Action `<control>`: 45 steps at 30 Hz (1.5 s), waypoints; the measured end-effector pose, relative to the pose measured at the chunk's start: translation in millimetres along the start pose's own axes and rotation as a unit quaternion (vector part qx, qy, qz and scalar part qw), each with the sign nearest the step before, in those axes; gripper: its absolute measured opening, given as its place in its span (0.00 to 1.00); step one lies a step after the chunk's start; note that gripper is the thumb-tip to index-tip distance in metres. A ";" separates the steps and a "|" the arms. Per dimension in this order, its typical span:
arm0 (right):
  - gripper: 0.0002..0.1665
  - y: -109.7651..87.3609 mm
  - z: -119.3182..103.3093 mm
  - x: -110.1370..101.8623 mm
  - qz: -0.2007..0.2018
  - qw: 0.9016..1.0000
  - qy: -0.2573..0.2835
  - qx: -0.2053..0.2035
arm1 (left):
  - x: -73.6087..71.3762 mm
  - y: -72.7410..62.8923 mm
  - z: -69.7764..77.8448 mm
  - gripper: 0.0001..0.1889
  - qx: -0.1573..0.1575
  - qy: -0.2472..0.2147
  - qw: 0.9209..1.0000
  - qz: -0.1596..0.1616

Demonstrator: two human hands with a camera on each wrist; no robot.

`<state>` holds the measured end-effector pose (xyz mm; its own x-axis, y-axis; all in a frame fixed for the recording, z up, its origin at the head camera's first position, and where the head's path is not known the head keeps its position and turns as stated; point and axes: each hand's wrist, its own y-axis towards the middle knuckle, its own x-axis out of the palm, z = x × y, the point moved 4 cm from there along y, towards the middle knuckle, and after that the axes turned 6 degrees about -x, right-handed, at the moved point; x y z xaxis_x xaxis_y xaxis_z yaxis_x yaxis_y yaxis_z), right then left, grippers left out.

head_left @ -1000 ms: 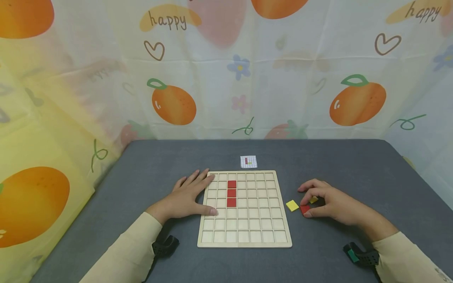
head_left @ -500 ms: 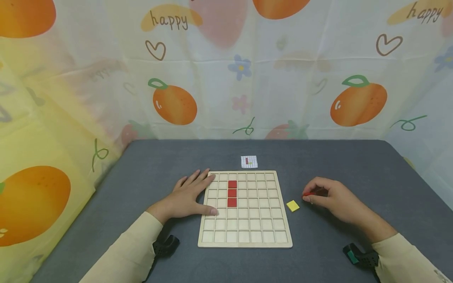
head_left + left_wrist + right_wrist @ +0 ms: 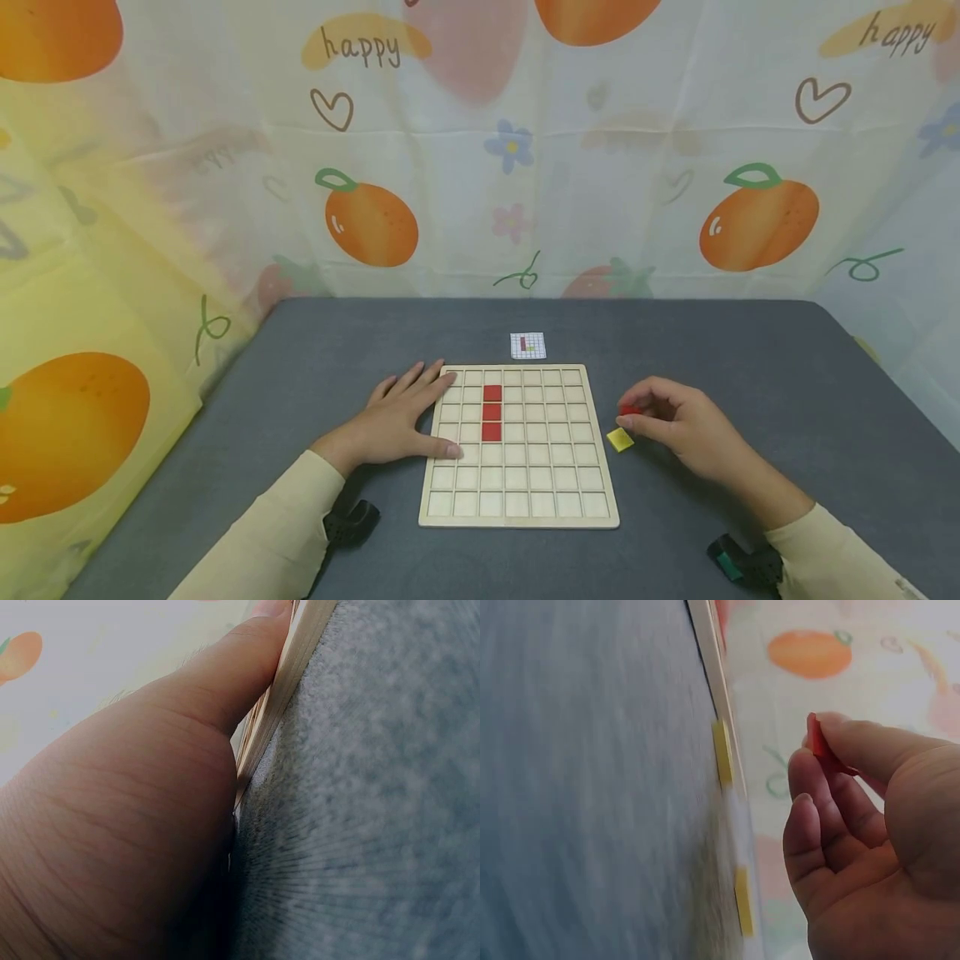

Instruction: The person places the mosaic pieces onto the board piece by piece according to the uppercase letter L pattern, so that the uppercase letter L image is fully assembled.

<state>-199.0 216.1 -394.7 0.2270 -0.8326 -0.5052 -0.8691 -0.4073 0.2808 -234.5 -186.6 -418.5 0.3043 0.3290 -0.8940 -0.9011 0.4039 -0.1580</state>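
A pale wooden grid board (image 3: 519, 522) lies on the dark table, with three red square tiles (image 3: 492, 412) stacked in one column of its cells. My left hand (image 3: 392, 423) rests spread on the board's left edge; its thumb lies over the rim, as the left wrist view also shows. Right of the board, my right hand (image 3: 686, 429) pinches a red tile (image 3: 821, 746) between thumb and fingertips, held up off the table. Just below those fingertips in the head view is a yellow tile (image 3: 620, 440). A second yellow tile (image 3: 743, 901) shows in the right wrist view, hidden by the hand in the head view.
Behind the board lies a small card (image 3: 528, 346) printed with a grid and coloured cells. A fruit-patterned cloth (image 3: 450, 183) hangs beyond the far edge of the grey table (image 3: 315, 342). Each wrist wears a black camera mount (image 3: 352, 523).
My right hand has picked the red tile up off the table and moved left with it, towards the board. The left hand has stayed in place on the board.
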 end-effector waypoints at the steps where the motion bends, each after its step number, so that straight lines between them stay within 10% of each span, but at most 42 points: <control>1: 0.09 0.3 -1.3 3.4 -0.004 1.000 0.015 0.000 | 0.1 0.0 0.2 0.64 0.001 0.001 1.000 0.000; 16: 0.09 14.0 -21.5 62.7 -0.055 0.995 0.081 -0.015 | -1.2 1.2 0.3 0.64 0.003 0.004 1.000 -0.001; 30: 0.05 38.5 -40.4 113.7 -0.067 0.993 0.058 -0.079 | 1.6 2.7 0.4 0.65 -0.006 0.006 1.000 -0.004; 45: 0.05 51.0 -46.8 135.0 -0.067 0.996 -0.018 -0.060 | 1.0 2.1 0.9 0.64 -0.007 0.010 1.000 0.003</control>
<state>-192.0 65.4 -410.4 0.3199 -0.7544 -0.5732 -0.7723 -0.5580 0.3035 -235.8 -184.7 -419.3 0.2935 0.3142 -0.9029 -0.9069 0.3902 -0.1590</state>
